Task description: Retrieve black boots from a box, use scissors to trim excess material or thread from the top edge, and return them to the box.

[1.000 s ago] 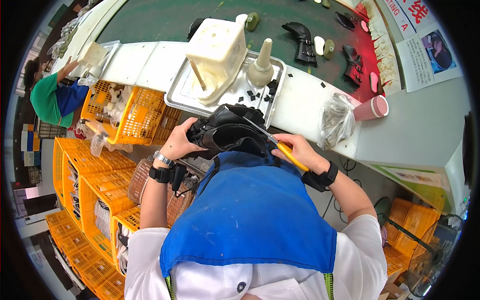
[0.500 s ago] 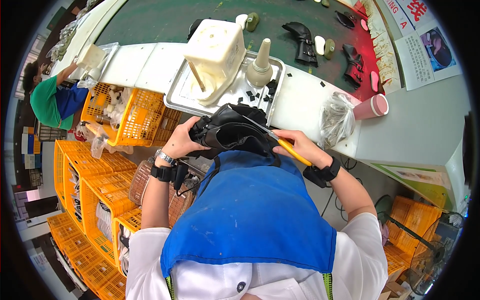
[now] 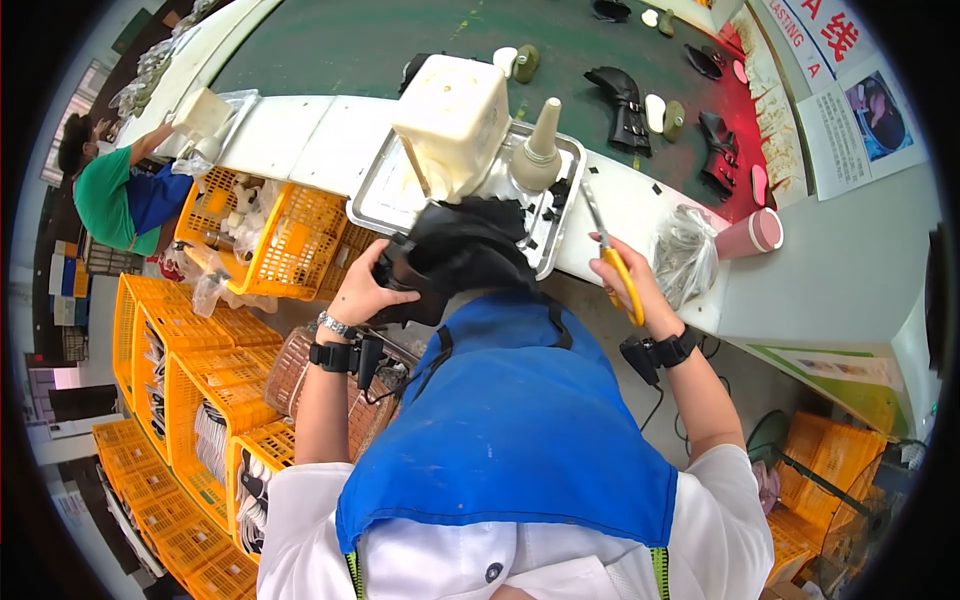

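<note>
Now the left hand (image 3: 367, 294) clamps 1 black boot (image 3: 470, 245) before the metal tray (image 3: 375, 207), seemingly steadying it; right of the tray, the right hand's (image 3: 650, 288) fingers grip a yellow-handled tool (image 3: 628, 287), clear of the boot.

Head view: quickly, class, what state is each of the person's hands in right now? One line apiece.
Left hand: closed, holding the black boot.
Right hand: closed, holding the yellow-handled tool, apart from the boot.
</note>
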